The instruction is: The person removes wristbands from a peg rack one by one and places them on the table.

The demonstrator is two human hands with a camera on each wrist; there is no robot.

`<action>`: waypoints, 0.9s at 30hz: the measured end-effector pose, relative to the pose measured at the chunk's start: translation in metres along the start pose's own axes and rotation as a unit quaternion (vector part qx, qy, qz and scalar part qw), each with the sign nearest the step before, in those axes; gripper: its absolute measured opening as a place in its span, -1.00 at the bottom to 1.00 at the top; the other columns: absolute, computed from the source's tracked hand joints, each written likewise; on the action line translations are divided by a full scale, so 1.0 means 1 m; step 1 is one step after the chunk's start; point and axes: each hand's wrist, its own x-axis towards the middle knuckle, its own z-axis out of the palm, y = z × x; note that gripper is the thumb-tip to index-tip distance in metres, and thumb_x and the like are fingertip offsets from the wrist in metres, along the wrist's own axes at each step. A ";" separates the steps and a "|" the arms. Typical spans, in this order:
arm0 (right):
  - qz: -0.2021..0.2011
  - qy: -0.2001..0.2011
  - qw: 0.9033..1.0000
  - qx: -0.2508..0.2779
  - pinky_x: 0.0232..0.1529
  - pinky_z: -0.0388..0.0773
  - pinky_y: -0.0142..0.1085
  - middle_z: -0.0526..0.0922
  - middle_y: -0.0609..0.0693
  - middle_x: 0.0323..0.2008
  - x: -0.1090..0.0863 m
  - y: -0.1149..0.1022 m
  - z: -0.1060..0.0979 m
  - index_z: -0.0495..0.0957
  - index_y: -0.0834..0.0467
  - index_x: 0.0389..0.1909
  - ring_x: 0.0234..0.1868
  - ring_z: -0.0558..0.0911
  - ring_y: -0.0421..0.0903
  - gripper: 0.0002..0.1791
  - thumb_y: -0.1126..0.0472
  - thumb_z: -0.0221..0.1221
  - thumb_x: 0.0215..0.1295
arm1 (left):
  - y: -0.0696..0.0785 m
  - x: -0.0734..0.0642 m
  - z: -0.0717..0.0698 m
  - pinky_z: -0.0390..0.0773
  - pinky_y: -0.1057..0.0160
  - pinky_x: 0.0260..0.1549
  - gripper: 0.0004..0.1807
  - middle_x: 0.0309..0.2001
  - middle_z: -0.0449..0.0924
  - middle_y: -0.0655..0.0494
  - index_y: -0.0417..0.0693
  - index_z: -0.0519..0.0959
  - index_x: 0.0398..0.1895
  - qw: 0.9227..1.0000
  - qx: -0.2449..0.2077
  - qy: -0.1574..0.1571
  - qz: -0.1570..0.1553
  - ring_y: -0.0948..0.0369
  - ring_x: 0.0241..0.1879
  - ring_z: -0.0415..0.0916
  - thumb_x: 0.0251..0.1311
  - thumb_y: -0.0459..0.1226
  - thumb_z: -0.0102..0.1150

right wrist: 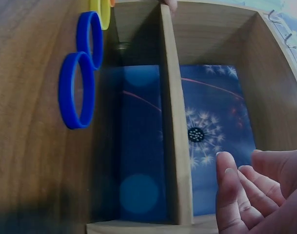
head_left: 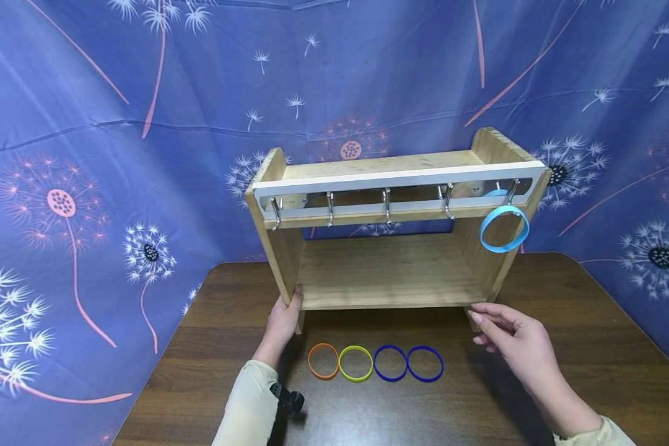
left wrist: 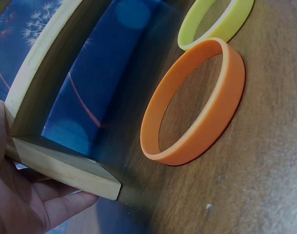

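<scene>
A wooden shelf (head_left: 390,272) stands on the table, with a white hook rail (head_left: 362,181) across its upper front. My left hand (head_left: 281,319) grips the lower left side panel, thumb at the front and fingers around the edge. My right hand (head_left: 515,344) is by the lower right corner, fingers loosely bent and nothing between them; whether it touches the wood I cannot tell. From the rightmost hook hangs a light-blue wristband (head_left: 498,249). In front of the shelf, an orange wristband (left wrist: 207,141), a yellow wristband (head_left: 356,380) and two dark-blue wristbands (right wrist: 68,97) lie in a row.
Several metal hooks (head_left: 387,207) jut from the rail. Behind the shelf hangs a blue cloth (head_left: 201,155) with a dandelion print. The brown table (head_left: 368,421) extends to both sides of the shelf. A black camera mount (head_left: 290,399) sits on the left wrist.
</scene>
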 end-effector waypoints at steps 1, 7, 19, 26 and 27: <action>0.000 0.001 1.000 0.005 -0.54 0.59 -0.33 0.72 -0.26 -0.42 0.001 -0.001 -0.001 0.57 0.37 -0.01 -0.52 0.69 -0.18 -0.69 0.24 0.22 0.35 | 0.000 0.000 0.000 0.37 -0.15 0.12 -0.40 0.11 0.55 -0.15 -0.01 0.51 0.14 1.000 -0.001 -0.001 -0.001 -0.12 0.14 0.42 0.35 0.23 -0.12; -0.007 0.012 0.999 0.041 -0.54 0.58 -0.36 0.72 -0.27 -0.35 0.008 -0.008 -0.006 0.55 0.38 0.02 -0.50 0.70 -0.18 -0.69 0.28 0.20 0.36 | -0.001 0.000 0.000 0.35 -0.16 0.13 -0.38 0.14 0.54 -0.15 0.01 0.50 0.18 1.000 0.000 -0.002 0.000 -0.13 0.17 0.41 0.35 0.24 -0.13; -0.033 0.045 0.990 0.132 -0.56 0.55 -0.41 0.75 -0.20 -0.24 0.021 -0.026 -0.014 0.57 0.33 0.03 -0.52 0.69 -0.19 -0.72 0.35 0.20 0.33 | 0.000 0.000 0.001 0.37 -0.15 0.11 -0.43 0.10 0.56 -0.15 -0.02 0.51 0.14 1.000 0.001 0.003 0.006 -0.11 0.12 0.44 0.37 0.19 -0.12; -0.039 0.063 0.983 0.167 -0.57 0.53 -0.43 0.75 -0.14 -0.19 0.028 -0.034 -0.020 0.53 0.39 0.06 -0.53 0.69 -0.19 -0.68 0.35 0.20 0.33 | 0.000 0.000 0.001 0.37 -0.14 0.12 -0.42 0.11 0.55 -0.16 -0.04 0.50 0.16 1.000 -0.002 0.003 0.005 -0.12 0.14 0.43 0.38 0.18 -0.11; -0.040 0.063 0.982 0.174 -0.57 0.53 -0.43 0.75 -0.14 -0.19 0.028 -0.035 -0.021 0.53 0.38 0.07 -0.52 0.69 -0.18 -0.68 0.35 0.20 0.33 | 0.000 0.000 0.002 0.37 -0.14 0.12 -0.42 0.10 0.55 -0.16 -0.05 0.50 0.15 1.000 -0.004 0.003 0.004 -0.12 0.14 0.43 0.38 0.18 -0.11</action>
